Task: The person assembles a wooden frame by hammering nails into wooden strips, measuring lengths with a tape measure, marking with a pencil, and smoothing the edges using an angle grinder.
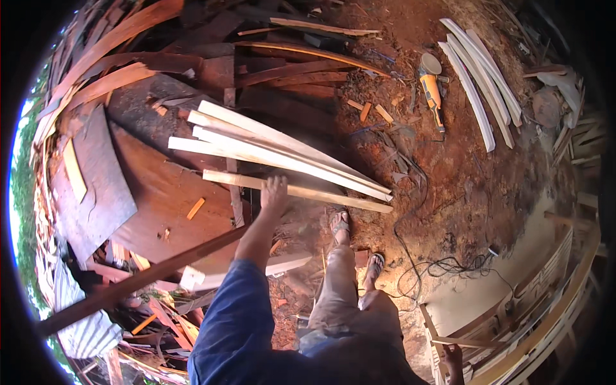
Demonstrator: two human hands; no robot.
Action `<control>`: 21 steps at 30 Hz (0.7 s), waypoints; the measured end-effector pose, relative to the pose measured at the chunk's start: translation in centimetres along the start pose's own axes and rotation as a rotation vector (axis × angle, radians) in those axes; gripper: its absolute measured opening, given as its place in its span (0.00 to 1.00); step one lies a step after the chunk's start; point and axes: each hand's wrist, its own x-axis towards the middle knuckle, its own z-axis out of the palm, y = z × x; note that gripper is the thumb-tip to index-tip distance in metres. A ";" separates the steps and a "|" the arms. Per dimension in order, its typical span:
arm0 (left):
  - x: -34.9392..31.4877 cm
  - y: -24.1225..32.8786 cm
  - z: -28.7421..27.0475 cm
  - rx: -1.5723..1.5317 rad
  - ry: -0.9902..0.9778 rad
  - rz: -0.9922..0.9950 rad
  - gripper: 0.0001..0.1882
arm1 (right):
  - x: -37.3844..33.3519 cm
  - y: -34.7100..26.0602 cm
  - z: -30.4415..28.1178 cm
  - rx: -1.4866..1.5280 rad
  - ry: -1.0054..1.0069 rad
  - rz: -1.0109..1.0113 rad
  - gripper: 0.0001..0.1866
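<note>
Our left hand [274,191] closes its fingers round a wooden strip [333,197], just beside a fan of pale strips [256,152]. Our right hand [453,357] is at a light bar [478,343]; gripping or not, we cannot tell. Beyond, a yellow grinder [432,95] lies on dirt [462,212].

Daylight glares hard at nine o'clock, burning out to white beside the foliage [21,192] — with a blue fringe along the rim. The ground [449,224] here takes a softer, warm brightness, and the pale strips [276,156] toward eleven shine nearly bleached. Shadow pools deep around the brown boards [289,72] near twelve. Straight lines bow toward the round black border; at four o'clock the slats [563,309] curve strongly — dimmer, their detail soft.
</note>
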 end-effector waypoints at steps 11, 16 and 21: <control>17.9 -9.7 9.3 0.080 -0.141 0.348 0.17 | 1.2 -13.6 5.8 -0.006 -0.081 0.078 0.16; 15.2 -8.5 3.4 -0.029 -0.425 0.541 0.20 | -2.7 -16.3 5.8 0.155 -0.046 0.118 0.18; 9.1 -5.1 -8.6 -0.149 -0.760 0.649 0.27 | -5.6 -13.6 7.0 0.287 -0.047 0.095 0.17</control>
